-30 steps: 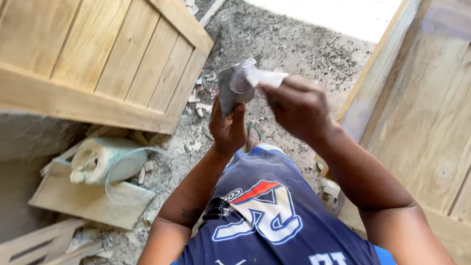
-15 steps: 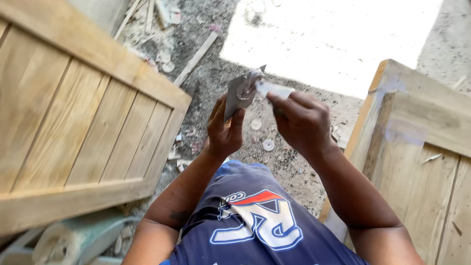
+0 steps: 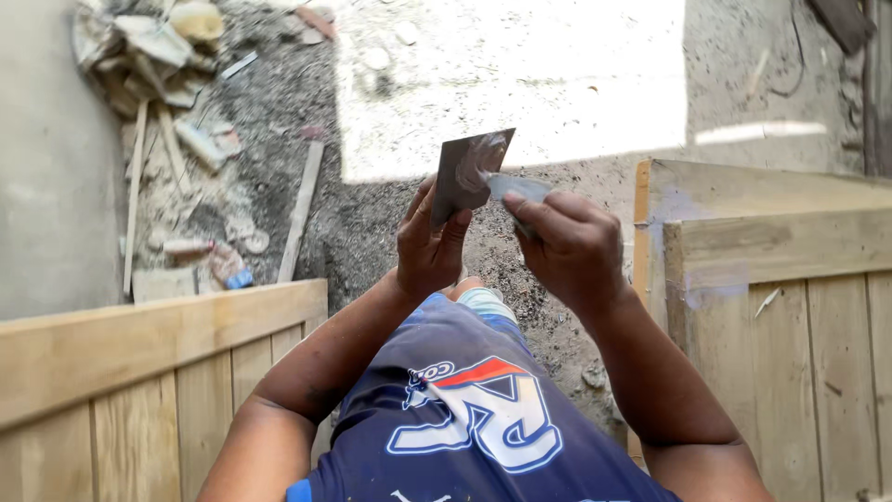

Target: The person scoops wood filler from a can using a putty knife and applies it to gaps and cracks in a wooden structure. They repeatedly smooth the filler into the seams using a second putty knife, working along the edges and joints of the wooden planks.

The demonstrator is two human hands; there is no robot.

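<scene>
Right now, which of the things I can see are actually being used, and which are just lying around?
In use:
- left hand holding a flat dark scraper blade
- right hand holding a pale flat tool against the blade

Lying about:
- wooden panels, left and right
- loose wood strip
- rubble heap

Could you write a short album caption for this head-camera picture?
Left hand holds up a dark flat blade while the right hand wipes it with a pale scraper, between wooden panels.

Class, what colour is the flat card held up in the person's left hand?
Dark brownish-grey card with a pale smear, in the head view.
</scene>
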